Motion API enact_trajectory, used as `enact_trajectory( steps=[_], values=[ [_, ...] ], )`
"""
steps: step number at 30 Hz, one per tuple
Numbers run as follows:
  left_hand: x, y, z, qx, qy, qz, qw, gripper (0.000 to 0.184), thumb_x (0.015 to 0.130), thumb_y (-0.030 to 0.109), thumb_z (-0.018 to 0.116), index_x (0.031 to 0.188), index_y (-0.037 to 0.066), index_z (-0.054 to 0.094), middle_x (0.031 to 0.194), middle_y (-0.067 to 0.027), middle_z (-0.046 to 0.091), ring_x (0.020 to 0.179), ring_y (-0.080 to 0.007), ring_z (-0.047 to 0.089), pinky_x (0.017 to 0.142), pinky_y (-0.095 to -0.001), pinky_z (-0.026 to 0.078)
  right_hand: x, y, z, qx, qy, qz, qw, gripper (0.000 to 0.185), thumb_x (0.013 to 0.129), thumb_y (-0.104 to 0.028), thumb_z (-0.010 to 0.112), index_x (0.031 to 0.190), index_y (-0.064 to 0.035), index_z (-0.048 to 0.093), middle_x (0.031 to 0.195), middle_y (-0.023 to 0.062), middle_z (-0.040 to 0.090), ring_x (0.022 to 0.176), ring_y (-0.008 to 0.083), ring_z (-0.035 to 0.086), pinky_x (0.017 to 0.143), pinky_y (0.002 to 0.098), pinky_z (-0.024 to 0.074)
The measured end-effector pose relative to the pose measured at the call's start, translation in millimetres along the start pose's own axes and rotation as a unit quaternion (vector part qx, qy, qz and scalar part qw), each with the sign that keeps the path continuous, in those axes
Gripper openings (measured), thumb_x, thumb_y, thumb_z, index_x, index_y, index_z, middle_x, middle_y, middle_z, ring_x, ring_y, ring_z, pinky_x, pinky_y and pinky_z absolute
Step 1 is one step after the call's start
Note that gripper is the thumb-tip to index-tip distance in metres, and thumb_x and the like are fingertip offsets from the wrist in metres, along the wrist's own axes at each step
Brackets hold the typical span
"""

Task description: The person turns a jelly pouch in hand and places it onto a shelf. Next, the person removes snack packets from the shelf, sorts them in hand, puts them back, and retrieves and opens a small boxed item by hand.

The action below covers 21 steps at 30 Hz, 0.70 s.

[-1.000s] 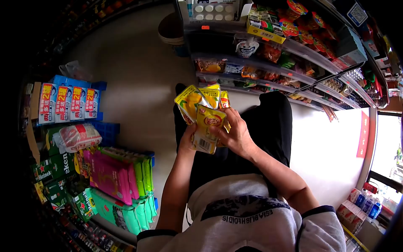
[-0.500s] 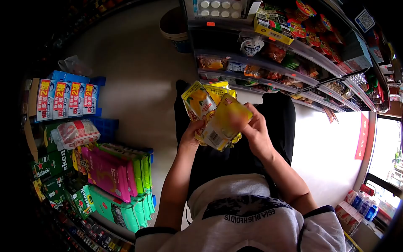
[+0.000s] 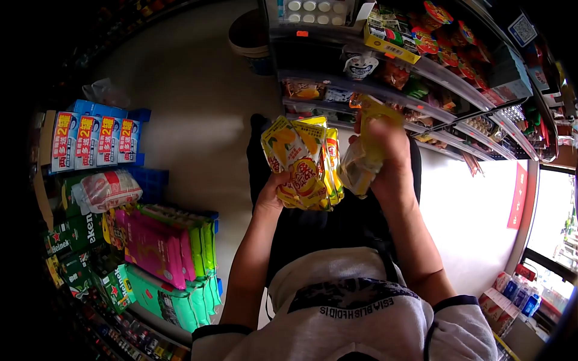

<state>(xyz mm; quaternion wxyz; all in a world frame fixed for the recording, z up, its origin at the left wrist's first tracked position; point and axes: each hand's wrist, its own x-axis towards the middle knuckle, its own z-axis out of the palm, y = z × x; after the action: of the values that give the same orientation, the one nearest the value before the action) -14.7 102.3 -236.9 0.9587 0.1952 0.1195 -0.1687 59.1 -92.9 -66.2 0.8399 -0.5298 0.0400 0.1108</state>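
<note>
Holding, head view: left hand (image 3: 272,194), grip clamped on the lower left of a fanned stack of yellow pouches (image 3: 304,168).
Right hand (image 3: 392,144): motion-blurred; grip clamped on a separate yellow pouch (image 3: 359,168), just right of the stack.
Stack position: above the person's lap, over dark trousers (image 3: 325,231).
Shelf (image 3: 328,33): beyond the hands, carrying packaged goods.
Left side: pink packs (image 3: 153,249) beside teal packs (image 3: 171,295).
</note>
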Motion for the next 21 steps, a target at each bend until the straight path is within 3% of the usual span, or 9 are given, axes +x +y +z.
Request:
enact_trajectory(
  steps=[2, 4, 6, 7, 8, 10, 13, 16, 21],
  values=[
    [1, 1, 1, 0.011, 0.015, 0.001, 1.000, 0.058, 0.071, 0.013, 0.068, 0.123, 0.001, 0.046, 0.114, -0.0123, 0.058, 0.099, -0.0228, 0.061, 0.085, -0.0349, 0.051, -2, 1, 13, 0.047, 0.000, 0.035, 0.998, 0.041, 0.075, -0.021, 0.074, 0.102, -0.0018, 0.050, 0.086, 0.0040, 0.054, 0.074, 0.0100, 0.052, 0.070, 0.0236, 0.0433],
    [2, 2, 0, 0.030, 0.029, 0.000, 0.999, 0.059, 0.070, 0.014, 0.069, 0.123, 0.001, 0.046, 0.114, -0.0120, 0.058, 0.100, -0.0228, 0.060, 0.086, -0.0345, 0.051, 0, 13, 21, -0.087, -0.034, 0.050, 0.994, 0.045, 0.073, -0.021, 0.076, 0.103, -0.0007, 0.049, 0.083, 0.0037, 0.054, 0.073, 0.0114, 0.053, 0.070, 0.0240, 0.0444],
    [2, -1, -4, 0.050, 0.042, 0.006, 0.998, 0.061, 0.070, 0.016, 0.069, 0.124, 0.001, 0.046, 0.115, -0.0116, 0.058, 0.101, -0.0226, 0.060, 0.087, -0.0340, 0.051, 1, 32, 34, -0.110, -0.043, 0.060, 0.991, 0.047, 0.071, -0.021, 0.078, 0.102, 0.0012, 0.051, 0.088, 0.0080, 0.053, 0.080, 0.0159, 0.054, 0.073, 0.0284, 0.0466],
    [3, -1, -7, 0.060, 0.049, 0.010, 0.997, 0.062, 0.070, 0.016, 0.069, 0.125, 0.001, 0.045, 0.115, -0.0113, 0.058, 0.102, -0.0225, 0.060, 0.087, -0.0337, 0.050, 10, 51, 28, -0.268, -0.088, -0.005, 0.960, 0.047, 0.073, -0.015, 0.074, 0.110, 0.0011, 0.049, 0.089, 0.0072, 0.053, 0.088, 0.0162, 0.055, 0.081, 0.0308, 0.0470],
    [3, -2, -9, 0.060, 0.051, 0.009, 0.997, 0.062, 0.070, 0.018, 0.069, 0.125, 0.001, 0.045, 0.115, -0.0112, 0.058, 0.103, -0.0225, 0.059, 0.088, -0.0338, 0.050, 12, 64, 20, -0.449, -0.095, -0.172, 0.872, 0.047, 0.072, -0.008, 0.070, 0.113, 0.0010, 0.049, 0.094, 0.0102, 0.054, 0.083, 0.0184, 0.056, 0.077, 0.0301, 0.0483],
    [3, -2, -14, 0.060, 0.058, 0.009, 0.996, 0.064, 0.071, 0.020, 0.069, 0.127, 0.002, 0.044, 0.116, -0.0108, 0.057, 0.104, -0.0223, 0.058, 0.090, -0.0341, 0.049, 12, 62, 19, -0.492, -0.119, -0.170, 0.845, 0.055, 0.072, -0.001, 0.065, 0.122, -0.0011, 0.045, 0.099, 0.0122, 0.053, 0.079, 0.0192, 0.057, 0.073, 0.0282, 0.0492],
    [11, -3, -6, -0.010, 0.051, 0.000, 0.999, 0.063, 0.077, 0.028, 0.068, 0.130, 0.005, 0.042, 0.122, -0.0104, 0.053, 0.110, -0.0213, 0.055, 0.092, -0.0357, 0.046, 13, 49, 16, -0.411, -0.166, -0.110, 0.890, 0.061, 0.073, 0.003, 0.061, 0.129, -0.0032, 0.038, 0.098, 0.0128, 0.054, 0.078, 0.0190, 0.057, 0.069, 0.0279, 0.0496],
    [14, -1, 0, 0.000, 0.032, -0.016, 0.999, 0.061, 0.082, 0.029, 0.065, 0.133, 0.007, 0.038, 0.127, -0.0099, 0.049, 0.112, -0.0208, 0.052, 0.094, -0.0358, 0.045, 14, 53, 6, -0.429, -0.181, -0.077, 0.882, 0.069, 0.072, 0.006, 0.059, 0.134, -0.0051, 0.032, 0.098, 0.0138, 0.054, 0.077, 0.0173, 0.056, 0.066, 0.0276, 0.0500],
    [15, -5, -8, 0.054, 0.047, -0.022, 0.997, 0.060, 0.082, 0.029, 0.065, 0.132, 0.007, 0.039, 0.128, -0.0093, 0.048, 0.112, -0.0206, 0.052, 0.093, -0.0358, 0.045, 7, 63, 1, -0.480, -0.151, -0.158, 0.849, 0.063, 0.073, 0.010, 0.050, 0.133, -0.0032, 0.036, 0.100, 0.0165, 0.051, 0.084, 0.0257, 0.057, 0.073, 0.0325, 0.0500]
  ],
)
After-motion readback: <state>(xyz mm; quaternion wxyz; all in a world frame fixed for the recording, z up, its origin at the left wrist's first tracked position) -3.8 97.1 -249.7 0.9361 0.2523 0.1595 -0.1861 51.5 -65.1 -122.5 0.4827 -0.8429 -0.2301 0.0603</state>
